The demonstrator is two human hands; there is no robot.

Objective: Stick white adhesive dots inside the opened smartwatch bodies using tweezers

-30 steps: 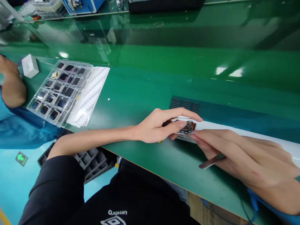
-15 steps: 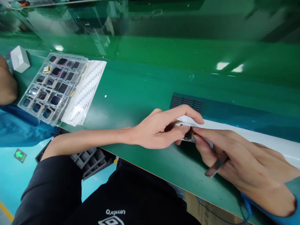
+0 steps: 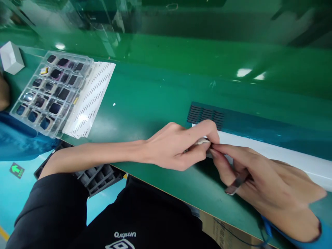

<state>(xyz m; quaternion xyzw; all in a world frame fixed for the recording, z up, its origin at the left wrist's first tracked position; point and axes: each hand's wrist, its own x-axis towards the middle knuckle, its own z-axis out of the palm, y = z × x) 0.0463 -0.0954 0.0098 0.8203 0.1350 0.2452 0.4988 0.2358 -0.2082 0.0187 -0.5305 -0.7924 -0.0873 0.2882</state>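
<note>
— Part [image 3: 202, 141], that small white piece: where is it?

— Pinched between my two hands, low over the green bench [image 3: 160, 97], at the near end of the white strip [image 3: 272, 152]. My left hand [image 3: 172, 147] curls over it, forefinger on top and thumb beneath, closed on it so it can't slip. Most of it is hidden under my fingers; only a pale edge shows.

— And the other hand?

— My right hand [image 3: 261, 180] meets it from the opposite side, thumb and forefinger pressed together on the part's end. Lower down, the same hand keeps a flat metal tool [image 3: 237, 183] tucked against the other fingers, I'd guess so it stays handy while the fingertips work.

— Why hold it so near the bench?

— It seems steadier that way; both wrists lie close to the surface. Just behind my fingers there's a dark vented panel [image 3: 206, 112] set in a blue strip.

— What's further off?

— Well to my left, a clear tray [image 3: 52, 90] of small dark squares in compartments, with a printed sheet [image 3: 90, 95] lying against its right side. A white box [image 3: 10, 57] stands beyond the tray's far corner. Another person's blue sleeve [image 3: 20, 141] comes in at the left edge, beside the tray. Below the bench edge sits a grey gridded tray [image 3: 98, 176].
</note>
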